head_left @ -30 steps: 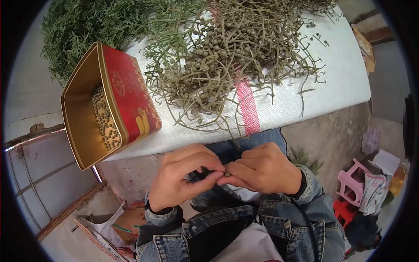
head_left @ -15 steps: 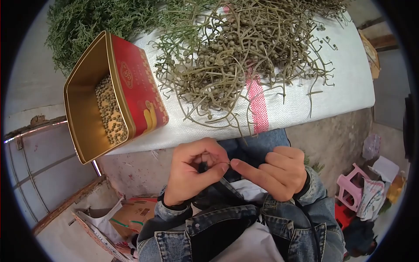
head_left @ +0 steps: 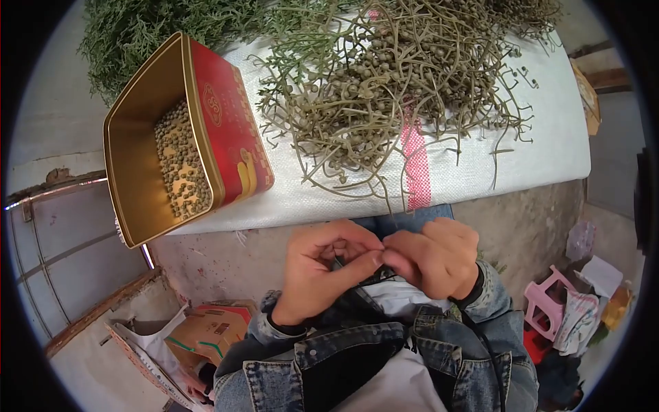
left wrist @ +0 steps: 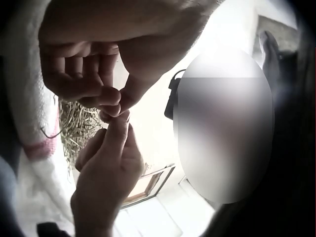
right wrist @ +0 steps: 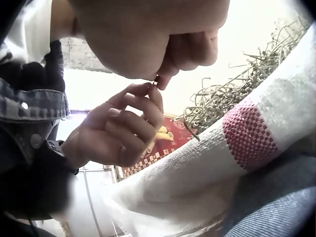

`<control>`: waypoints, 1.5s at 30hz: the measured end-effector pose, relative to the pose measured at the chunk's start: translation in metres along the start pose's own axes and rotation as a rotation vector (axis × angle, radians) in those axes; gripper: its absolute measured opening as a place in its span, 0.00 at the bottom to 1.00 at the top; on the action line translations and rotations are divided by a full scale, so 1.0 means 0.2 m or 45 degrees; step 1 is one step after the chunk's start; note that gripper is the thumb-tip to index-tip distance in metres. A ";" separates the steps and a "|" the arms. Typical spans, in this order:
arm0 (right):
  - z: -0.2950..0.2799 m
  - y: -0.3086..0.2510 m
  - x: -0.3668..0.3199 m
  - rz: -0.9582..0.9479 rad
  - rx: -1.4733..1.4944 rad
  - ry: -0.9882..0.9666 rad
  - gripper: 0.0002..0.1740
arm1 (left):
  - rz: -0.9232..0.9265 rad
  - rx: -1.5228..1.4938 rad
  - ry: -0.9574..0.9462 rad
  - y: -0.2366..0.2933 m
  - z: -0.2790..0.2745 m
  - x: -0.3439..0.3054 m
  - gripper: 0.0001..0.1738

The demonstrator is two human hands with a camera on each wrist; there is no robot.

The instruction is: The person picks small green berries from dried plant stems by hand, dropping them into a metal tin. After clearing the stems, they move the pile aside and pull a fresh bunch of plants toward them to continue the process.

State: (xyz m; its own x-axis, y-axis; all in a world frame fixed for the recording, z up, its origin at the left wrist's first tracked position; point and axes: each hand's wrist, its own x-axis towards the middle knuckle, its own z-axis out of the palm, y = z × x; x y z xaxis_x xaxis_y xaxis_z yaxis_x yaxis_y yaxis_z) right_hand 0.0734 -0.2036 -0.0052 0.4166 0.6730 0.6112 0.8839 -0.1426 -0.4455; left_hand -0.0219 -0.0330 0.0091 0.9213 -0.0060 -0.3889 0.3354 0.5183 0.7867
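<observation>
My left hand [head_left: 329, 268] pinches a small dark seed pod stem [right wrist: 156, 81] between thumb and forefinger, its other fingers curled inward. Against those fingertips, the thumb and forefinger of my right hand [head_left: 436, 257] close on the same bit, which is mostly hidden by the fingers. Both hands are over my lap, just in front of a white woven sack [head_left: 309, 199]. A tangled heap of dried stems with round seed pods [head_left: 371, 96] lies on it. To the left, a red tin [head_left: 230, 110] lies tipped on its side, gold inside, with loose round pods [head_left: 182, 161] in it.
Green leafy sprigs [head_left: 158, 34] are piled behind the tin. A cardboard box [head_left: 213, 329] stands at the lower left. On the right are a pink plastic stool [head_left: 549, 299] and a cloth [head_left: 579, 323]. A pink checked stripe [head_left: 415, 161] runs down the sack.
The right hand's extended forefinger has drawn in, and its thumb and forefinger now meet the left fingertips. Both hands have shifted a little to the right in view. The small round pod seen earlier is hidden.
</observation>
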 end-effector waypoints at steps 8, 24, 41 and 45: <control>0.02 -0.04 0.04 0.309 0.186 0.064 0.06 | 1.038 1.206 0.311 -0.02 0.08 0.03 0.11; -0.08 0.03 0.06 1.822 1.745 -1.122 0.25 | 2.192 2.396 -0.295 0.00 -0.10 0.01 0.06; 0.07 0.02 -0.42 1.765 1.917 -1.965 0.22 | 2.319 2.027 -1.183 -0.30 -0.04 -0.03 0.09; 0.12 -0.02 -0.57 1.702 1.822 -1.982 0.18 | 2.337 2.038 -1.167 -0.27 -0.03 -0.01 0.08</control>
State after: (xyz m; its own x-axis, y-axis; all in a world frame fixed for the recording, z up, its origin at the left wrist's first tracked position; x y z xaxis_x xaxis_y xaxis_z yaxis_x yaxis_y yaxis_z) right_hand 0.0161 -0.2618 -0.0891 -0.5694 0.5726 -0.5899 -0.4374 -0.8185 -0.3724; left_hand -0.0428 -0.0567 -0.0350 0.0381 -0.8642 0.5017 -0.9439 -0.1960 -0.2659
